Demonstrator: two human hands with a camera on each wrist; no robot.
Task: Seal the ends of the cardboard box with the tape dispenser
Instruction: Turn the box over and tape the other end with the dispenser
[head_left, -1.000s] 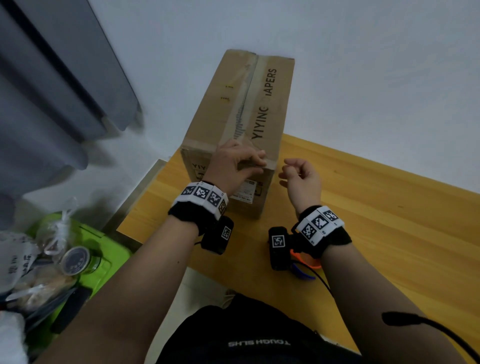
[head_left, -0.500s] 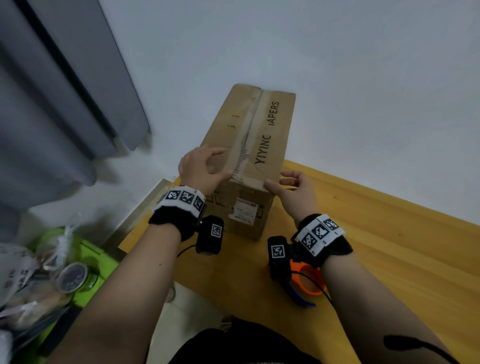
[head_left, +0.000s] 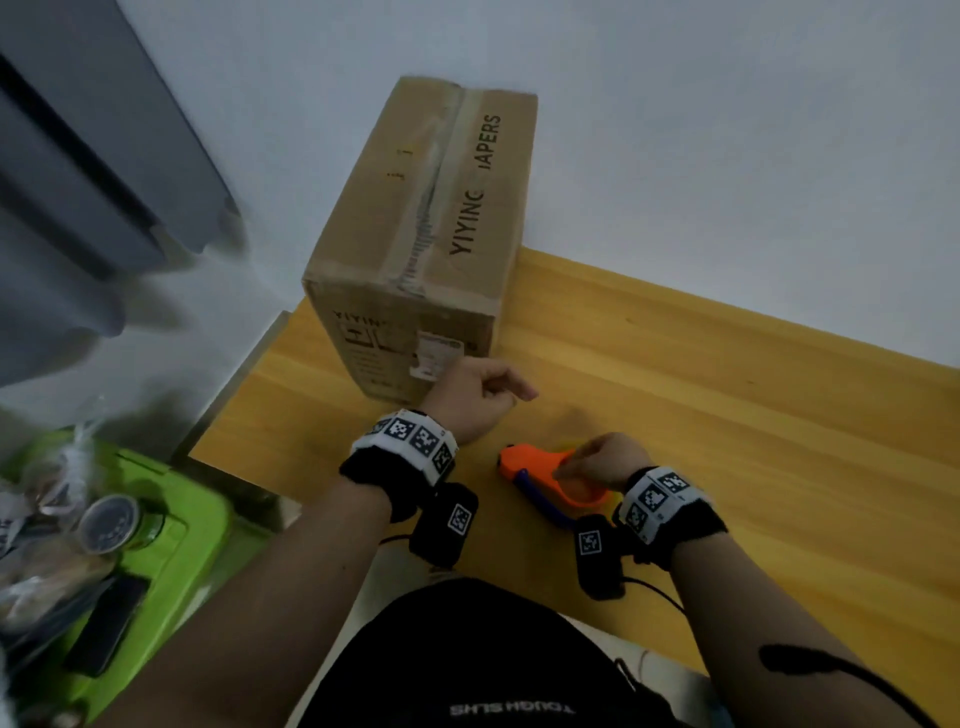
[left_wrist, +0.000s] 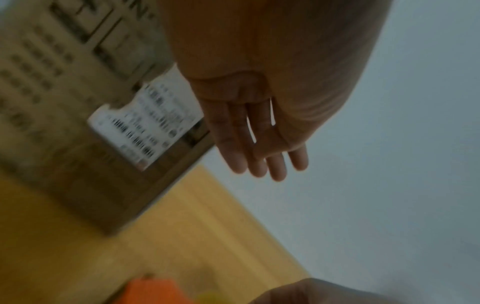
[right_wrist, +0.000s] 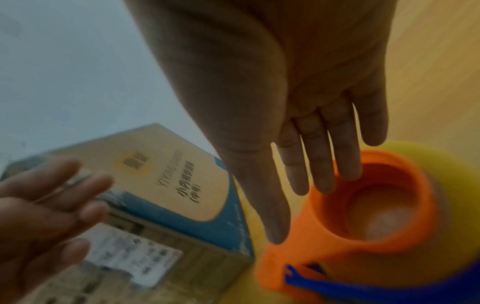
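Both our hands have come down off the cardboard box (head_left: 415, 244), upright against the wall. Near the box, our right hand (head_left: 605, 460) reaches, fingers spread, onto the tape dispenser (head_left: 540, 467) on the counter (head_left: 727, 415); our left hand (head_left: 470, 397) hangs loose, empty. Taping comes next.

Black wristbands (head_left: 395, 467) with white coded tags (square markers), black cameras (head_left: 444, 525) beneath.

table (head_left: 727, 395): wooden | on it: cardboard box (head_left: 415, 249), tape dispenser (head_left: 540, 470)
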